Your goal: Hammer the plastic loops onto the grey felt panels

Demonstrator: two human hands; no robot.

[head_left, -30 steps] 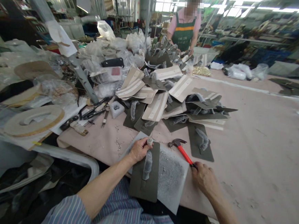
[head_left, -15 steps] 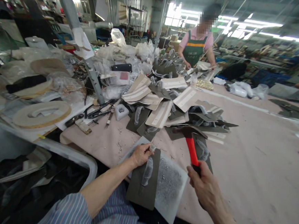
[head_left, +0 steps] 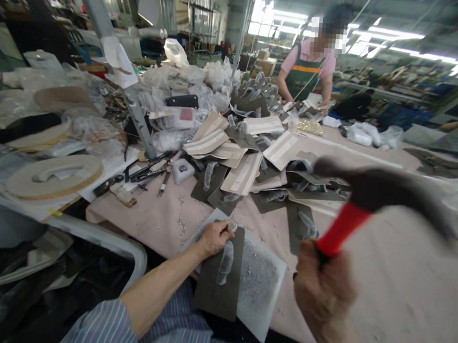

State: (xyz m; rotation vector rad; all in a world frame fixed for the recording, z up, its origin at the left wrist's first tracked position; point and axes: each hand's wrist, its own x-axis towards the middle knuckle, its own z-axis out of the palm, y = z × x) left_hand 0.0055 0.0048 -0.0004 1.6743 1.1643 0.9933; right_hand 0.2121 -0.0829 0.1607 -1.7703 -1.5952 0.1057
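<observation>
A claw hammer (head_left: 346,228) with a red and black handle is raised in my right hand (head_left: 324,292), its dark head blurred by motion. My left hand (head_left: 213,240) pinches a short tool with a round, pale top (head_left: 232,226), perhaps a punch; its lower end is hidden by my fingers. It stands at the upper end of a dark flat panel (head_left: 208,291), which has a plastic-wrapped handle (head_left: 226,261) down its middle. Under the panel lies a pale, pitted board (head_left: 263,290) at the table edge.
Several similar panels (head_left: 245,173) are heaped on the pink-covered table (head_left: 154,218). To the left are a tape roll (head_left: 54,176), hand tools, a white block (head_left: 183,171) and a metal post (head_left: 133,106). A bin (head_left: 139,254) holds more panels. A co-worker (head_left: 310,72) stands across the table.
My right hand has lifted the hammer up, to the right and nearer the camera. My left hand, the short tool and the panel have hardly moved. The co-worker leans slightly further right.
</observation>
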